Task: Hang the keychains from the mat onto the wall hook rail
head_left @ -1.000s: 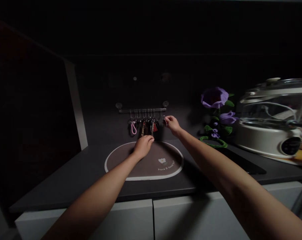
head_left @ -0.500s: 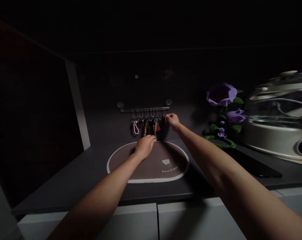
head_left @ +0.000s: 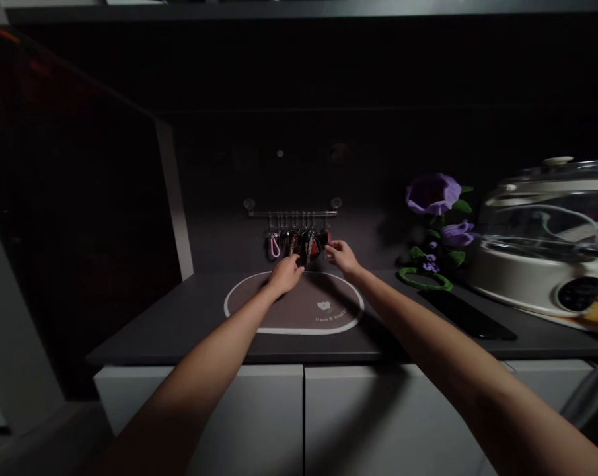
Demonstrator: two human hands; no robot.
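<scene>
A small rail with hooks (head_left: 293, 213) is fixed to the dark back wall, and several keys and key fobs (head_left: 299, 243) hang from it, among them a pink loop (head_left: 275, 246) and a red tag. My right hand (head_left: 343, 256) reaches to the rail's right end, its fingertips pinched at a small red fob hanging there. My left hand (head_left: 285, 274) is loosely curled just below the hanging keys, above an oval brown mat (head_left: 299, 309) with a white rim. Whether the left fingers grip a key is hidden in the dark.
A dark worktop (head_left: 180, 324) runs over white cabinet doors (head_left: 259, 416). Purple artificial flowers (head_left: 433, 198) stand right of the mat, beside a white cooker with a glass lid (head_left: 541, 244) at the far right. A black flat slab (head_left: 467, 316) lies in front of them.
The view has pulled back and shifted, so the worktop looks further away. My right hand has dropped slightly from the rail's end to the hanging fob. My left hand stays under the keys.
</scene>
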